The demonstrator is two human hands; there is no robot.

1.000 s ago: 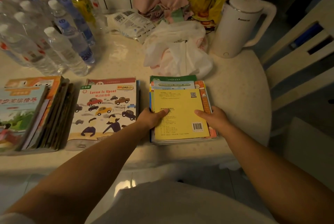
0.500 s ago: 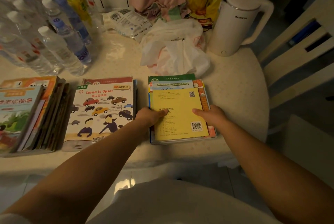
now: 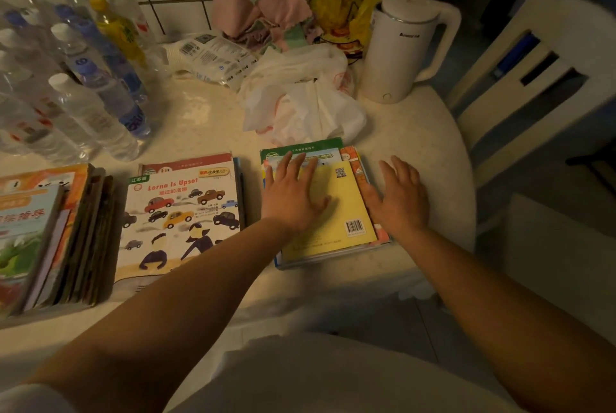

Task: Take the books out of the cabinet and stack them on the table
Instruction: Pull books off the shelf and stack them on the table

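Three piles of books lie on the cream table (image 3: 416,152). The right pile (image 3: 346,212) has a yellow back cover with a barcode on top and a green book at the bottom. My left hand (image 3: 293,192) lies flat on the yellow cover, fingers spread. My right hand (image 3: 400,196) rests flat at the pile's right edge, partly on the table, fingers apart. The middle pile (image 3: 181,216) shows a "Lorna Is Upset" cover with cars. The left pile (image 3: 43,232) is thick and fanned at the spine side. No cabinet is in view.
Several water bottles (image 3: 83,86) crowd the back left. A crumpled white plastic bag (image 3: 300,102) lies just behind the right pile. A white kettle (image 3: 403,45), folded cloths (image 3: 263,2) and a yellow bag (image 3: 346,9) stand at the tiled wall. A white chair (image 3: 540,79) is at right.
Both hands let go of the right pile's sides and moved forward. They now lie flat with fingers spread, the left on the yellow cover, the right at its edge.
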